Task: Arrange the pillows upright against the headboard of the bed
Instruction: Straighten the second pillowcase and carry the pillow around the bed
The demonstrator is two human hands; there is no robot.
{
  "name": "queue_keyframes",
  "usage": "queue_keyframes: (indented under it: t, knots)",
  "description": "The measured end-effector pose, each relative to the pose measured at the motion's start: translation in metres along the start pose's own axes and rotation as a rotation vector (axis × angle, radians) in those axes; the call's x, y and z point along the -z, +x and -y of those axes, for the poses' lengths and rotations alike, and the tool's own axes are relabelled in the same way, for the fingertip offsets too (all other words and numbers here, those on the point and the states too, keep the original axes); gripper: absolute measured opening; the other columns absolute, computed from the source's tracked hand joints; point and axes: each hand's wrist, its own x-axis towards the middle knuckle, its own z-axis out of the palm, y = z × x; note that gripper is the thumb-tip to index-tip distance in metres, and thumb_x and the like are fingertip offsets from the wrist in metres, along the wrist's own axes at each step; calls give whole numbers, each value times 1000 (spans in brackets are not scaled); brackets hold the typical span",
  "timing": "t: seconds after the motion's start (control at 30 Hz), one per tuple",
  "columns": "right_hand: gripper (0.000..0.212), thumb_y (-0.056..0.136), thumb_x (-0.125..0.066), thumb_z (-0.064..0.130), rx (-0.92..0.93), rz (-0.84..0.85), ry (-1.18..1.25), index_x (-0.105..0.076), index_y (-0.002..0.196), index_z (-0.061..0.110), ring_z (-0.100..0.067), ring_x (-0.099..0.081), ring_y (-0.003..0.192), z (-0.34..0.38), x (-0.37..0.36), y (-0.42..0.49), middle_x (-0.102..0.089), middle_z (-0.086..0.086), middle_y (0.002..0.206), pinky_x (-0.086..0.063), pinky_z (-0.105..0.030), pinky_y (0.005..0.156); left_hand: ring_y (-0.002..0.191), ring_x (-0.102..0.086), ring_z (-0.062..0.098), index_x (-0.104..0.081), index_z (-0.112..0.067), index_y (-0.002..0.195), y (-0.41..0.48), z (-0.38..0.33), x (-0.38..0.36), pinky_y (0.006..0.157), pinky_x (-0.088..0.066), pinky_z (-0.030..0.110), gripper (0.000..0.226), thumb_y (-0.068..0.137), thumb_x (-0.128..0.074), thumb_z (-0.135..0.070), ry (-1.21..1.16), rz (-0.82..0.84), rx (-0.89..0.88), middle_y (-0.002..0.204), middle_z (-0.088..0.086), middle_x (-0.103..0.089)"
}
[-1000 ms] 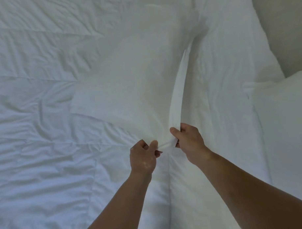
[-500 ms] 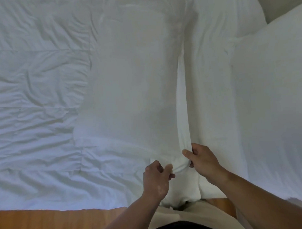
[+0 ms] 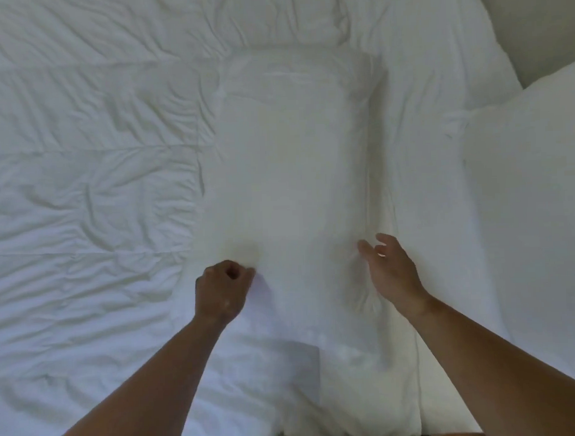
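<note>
Your bare forearms reach forward from the lower edge, side by side and apart. Your left hand (image 3: 221, 293) is curled into a loose fist, knuckles up. Your right hand (image 3: 390, 272) is open, fingers (image 3: 386, 239) spread and slightly bent, palm turned inward toward the left.

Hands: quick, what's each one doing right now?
Left hand: closed, pinching the pillow at its edge.
Right hand: open, holding nothing.

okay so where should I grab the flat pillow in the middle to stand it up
Probably by its two long side edges near the close end. The pillow lies flat and lengthwise, the left hand already bunches the left edge, and the open right hand can come in from the right.
</note>
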Motion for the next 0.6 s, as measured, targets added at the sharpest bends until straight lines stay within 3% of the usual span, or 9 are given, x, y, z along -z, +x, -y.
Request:
queue_keyframes:
  t: [0.07, 0.13, 0.23, 0.3, 0.37, 0.47, 0.6]
  knots:
    - [89, 85, -60, 71, -41, 14, 87, -33, 157, 24, -29, -51, 136, 19, -13, 15, -49, -11, 154, -41, -43, 112, 74, -67, 17, -70, -17, 86, 41, -1, 23, 71, -44, 27, 25, 83, -69, -42, -22, -139, -57, 74, -8, -70]
    - [104, 77, -62, 78, -70, -1, 105, -26, 159, 25, -30, -46, 141, 29, -26, 31, -43, -10, 158, -38, -45, 115, 92, -67, 23, -64, -15, 110, 84, 4, 32, 81, -45, 30, 45, 84, -68, -51, -28, -190, -77, 98, 3, -71]
    - [116, 68, -68, 81, -92, -37, 155, -24, 160, 26, -27, -44, 143, 27, -44, 50, -43, 0, 159, -36, -43, 116, 121, -58, 33, -48, -19, 136, 139, 16, 30, 104, -43, 41, 84, 76, -56, -77, -17, -6, -23, 131, 15, -60]
    - [120, 58, -71, 88, -84, -54, 207, -31, 157, 32, -22, -51, 138, 21, -52, 58, -51, 9, 153, -39, -44, 116, 128, -54, 33, -39, -24, 144, 162, 21, 24, 110, -40, 45, 106, 63, -46, -92, -64, 113, -6, 139, 15, -56]
    - [117, 52, -74, 89, -73, -61, 248, -39, 151, 38, -17, -57, 132, 16, -57, 64, -58, 15, 145, -44, -45, 113, 136, -48, 30, -30, -24, 152, 177, 25, 17, 114, -36, 45, 116, 61, -45, -94, -77, 174, -5, 148, 10, -51]
    - [110, 53, -78, 85, -43, -71, 307, -43, 148, 39, -14, -60, 127, 13, -62, 68, -62, 17, 139, -46, -45, 111, 135, -51, 27, -27, -29, 153, 192, 35, 8, 114, -36, 44, 122, 54, -51, -97, -181, 257, 21, 149, 1, -53]
    - [88, 57, -84, 72, -34, -52, 416, -56, 133, 38, -12, -67, 114, 20, -66, 63, -70, 16, 125, -52, -44, 104, 123, -61, 19, -37, -39, 147, 194, 47, 2, 109, -44, 45, 107, 56, -69, -86, -409, 303, 55, 135, -9, -64]
